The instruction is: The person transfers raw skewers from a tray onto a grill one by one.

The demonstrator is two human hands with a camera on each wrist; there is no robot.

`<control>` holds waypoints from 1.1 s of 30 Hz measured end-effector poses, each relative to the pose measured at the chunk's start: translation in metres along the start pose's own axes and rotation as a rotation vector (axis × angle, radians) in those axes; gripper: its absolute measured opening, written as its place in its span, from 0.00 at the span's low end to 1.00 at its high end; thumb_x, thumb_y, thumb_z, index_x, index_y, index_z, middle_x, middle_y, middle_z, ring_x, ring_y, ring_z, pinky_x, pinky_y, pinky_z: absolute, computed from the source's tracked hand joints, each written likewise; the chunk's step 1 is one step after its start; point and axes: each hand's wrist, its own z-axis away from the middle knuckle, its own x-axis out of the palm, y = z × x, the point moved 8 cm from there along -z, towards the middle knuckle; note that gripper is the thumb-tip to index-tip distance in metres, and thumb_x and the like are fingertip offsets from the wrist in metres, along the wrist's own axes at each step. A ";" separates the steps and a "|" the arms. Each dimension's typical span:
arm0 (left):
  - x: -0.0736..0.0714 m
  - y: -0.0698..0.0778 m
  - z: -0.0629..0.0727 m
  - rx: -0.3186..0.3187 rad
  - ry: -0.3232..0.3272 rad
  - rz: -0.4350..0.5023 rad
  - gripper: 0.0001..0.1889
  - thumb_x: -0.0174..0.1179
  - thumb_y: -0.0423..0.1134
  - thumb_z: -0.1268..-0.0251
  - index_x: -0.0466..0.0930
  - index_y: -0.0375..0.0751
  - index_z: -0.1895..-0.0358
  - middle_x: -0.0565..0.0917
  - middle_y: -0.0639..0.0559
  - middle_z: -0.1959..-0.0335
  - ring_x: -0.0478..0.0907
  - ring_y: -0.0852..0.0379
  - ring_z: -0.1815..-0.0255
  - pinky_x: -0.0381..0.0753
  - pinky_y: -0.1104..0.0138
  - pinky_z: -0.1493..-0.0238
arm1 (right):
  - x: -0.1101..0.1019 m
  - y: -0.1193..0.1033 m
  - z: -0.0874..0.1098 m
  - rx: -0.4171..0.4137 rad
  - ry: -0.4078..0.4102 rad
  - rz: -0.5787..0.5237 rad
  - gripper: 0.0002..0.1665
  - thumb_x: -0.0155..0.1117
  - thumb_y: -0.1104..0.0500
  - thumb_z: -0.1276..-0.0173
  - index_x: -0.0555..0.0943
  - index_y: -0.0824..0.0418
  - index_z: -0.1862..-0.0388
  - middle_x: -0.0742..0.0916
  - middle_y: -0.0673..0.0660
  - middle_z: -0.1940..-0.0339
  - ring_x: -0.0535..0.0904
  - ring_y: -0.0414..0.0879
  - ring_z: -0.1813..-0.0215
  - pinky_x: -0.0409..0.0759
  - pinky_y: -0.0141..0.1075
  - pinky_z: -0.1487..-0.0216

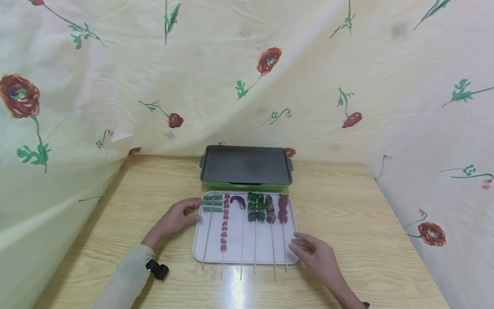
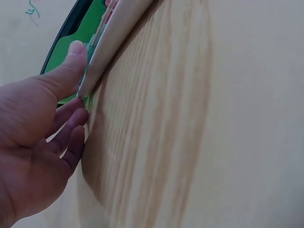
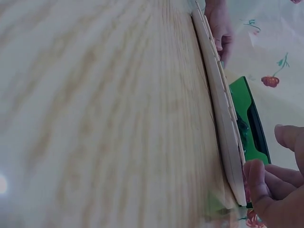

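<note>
White tray (image 1: 232, 240) holds skewers (image 1: 256, 216); griddle (image 1: 247, 166) (green-sided) stands close behind.

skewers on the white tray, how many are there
6, left to right across the white tray in the head view: green bars, small red pieces, dark curved piece, dark green pieces, brown chunks, red chunks. None looks hidden.

White rectangular tray (image 1: 248, 240), rounded corners, center; six skewers (image 1: 256, 206) side by side, food toward far end, sticks overhanging near rim
</note>
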 end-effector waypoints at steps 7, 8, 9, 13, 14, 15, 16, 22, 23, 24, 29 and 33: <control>0.001 -0.001 0.000 -0.011 0.002 0.023 0.31 0.72 0.43 0.37 0.76 0.45 0.30 0.72 0.46 0.26 0.68 0.42 0.25 0.65 0.45 0.24 | 0.006 0.002 -0.003 0.019 -0.047 -0.004 0.24 0.76 0.55 0.35 0.85 0.62 0.42 0.92 0.56 0.57 0.89 0.43 0.59 0.87 0.28 0.59; 0.001 -0.001 0.000 -0.005 0.001 0.022 0.31 0.72 0.43 0.37 0.76 0.45 0.30 0.72 0.45 0.26 0.68 0.42 0.25 0.65 0.45 0.24 | 0.006 0.002 -0.004 0.022 -0.051 -0.001 0.25 0.76 0.55 0.36 0.85 0.62 0.42 0.92 0.56 0.57 0.89 0.43 0.59 0.87 0.29 0.58; 0.001 -0.001 0.000 -0.002 0.001 0.022 0.32 0.72 0.43 0.37 0.76 0.45 0.30 0.72 0.45 0.26 0.67 0.42 0.25 0.65 0.45 0.24 | 0.007 0.002 -0.004 0.023 -0.051 0.007 0.24 0.77 0.55 0.36 0.85 0.62 0.43 0.92 0.55 0.57 0.89 0.43 0.59 0.87 0.29 0.58; 0.000 0.001 -0.001 0.011 0.000 0.020 0.32 0.72 0.43 0.37 0.76 0.44 0.30 0.72 0.44 0.25 0.65 0.41 0.23 0.64 0.46 0.23 | 0.009 0.003 -0.005 0.027 -0.051 0.028 0.23 0.78 0.55 0.38 0.86 0.61 0.45 0.92 0.53 0.60 0.88 0.41 0.61 0.87 0.30 0.59; 0.000 0.001 -0.001 0.009 0.001 0.019 0.32 0.72 0.43 0.37 0.76 0.44 0.30 0.72 0.45 0.25 0.65 0.41 0.23 0.63 0.46 0.23 | 0.010 0.004 -0.005 0.026 -0.053 0.030 0.23 0.78 0.55 0.39 0.87 0.61 0.46 0.92 0.53 0.61 0.88 0.41 0.62 0.87 0.30 0.59; 0.000 0.001 -0.001 0.007 0.000 0.022 0.32 0.72 0.43 0.37 0.76 0.44 0.30 0.72 0.45 0.25 0.64 0.41 0.23 0.63 0.46 0.23 | 0.011 0.004 -0.005 0.027 -0.054 0.032 0.22 0.79 0.55 0.39 0.87 0.61 0.47 0.92 0.52 0.62 0.88 0.41 0.63 0.87 0.30 0.60; 0.000 0.001 -0.001 0.006 -0.001 0.021 0.32 0.72 0.43 0.37 0.76 0.44 0.29 0.72 0.44 0.25 0.64 0.41 0.23 0.63 0.46 0.23 | 0.011 0.004 -0.005 0.028 -0.056 0.034 0.22 0.79 0.55 0.40 0.87 0.61 0.48 0.92 0.52 0.62 0.87 0.40 0.63 0.87 0.30 0.60; 0.000 0.002 0.000 -0.009 -0.014 0.025 0.32 0.72 0.43 0.37 0.75 0.45 0.29 0.71 0.45 0.25 0.63 0.41 0.22 0.62 0.45 0.23 | 0.016 0.006 -0.005 0.045 -0.073 0.048 0.22 0.81 0.53 0.43 0.89 0.60 0.51 0.92 0.54 0.62 0.87 0.41 0.64 0.87 0.31 0.62; 0.000 0.001 0.000 -0.012 -0.015 0.023 0.32 0.72 0.43 0.37 0.75 0.45 0.29 0.71 0.45 0.25 0.63 0.41 0.22 0.62 0.45 0.23 | 0.017 0.007 -0.005 0.050 -0.079 0.052 0.22 0.81 0.52 0.43 0.89 0.60 0.52 0.92 0.54 0.62 0.88 0.41 0.64 0.87 0.31 0.61; 0.000 0.001 0.000 -0.013 -0.016 0.020 0.32 0.72 0.43 0.37 0.75 0.45 0.29 0.71 0.45 0.25 0.63 0.41 0.22 0.62 0.45 0.23 | 0.018 0.007 -0.005 0.054 -0.087 0.055 0.22 0.81 0.51 0.44 0.89 0.60 0.53 0.92 0.55 0.62 0.88 0.42 0.64 0.87 0.32 0.61; 0.000 0.001 0.000 -0.013 -0.014 0.004 0.33 0.72 0.44 0.37 0.75 0.45 0.28 0.71 0.45 0.25 0.63 0.41 0.22 0.63 0.45 0.23 | 0.023 0.009 -0.007 0.049 -0.127 0.074 0.23 0.82 0.51 0.45 0.89 0.61 0.54 0.92 0.52 0.68 0.88 0.41 0.66 0.87 0.35 0.59; 0.000 0.001 0.000 -0.018 -0.012 0.008 0.33 0.72 0.43 0.37 0.75 0.45 0.28 0.71 0.45 0.25 0.63 0.41 0.22 0.62 0.45 0.23 | 0.023 0.008 -0.008 0.032 -0.148 0.085 0.21 0.81 0.54 0.43 0.88 0.63 0.53 0.91 0.50 0.71 0.86 0.40 0.69 0.86 0.34 0.60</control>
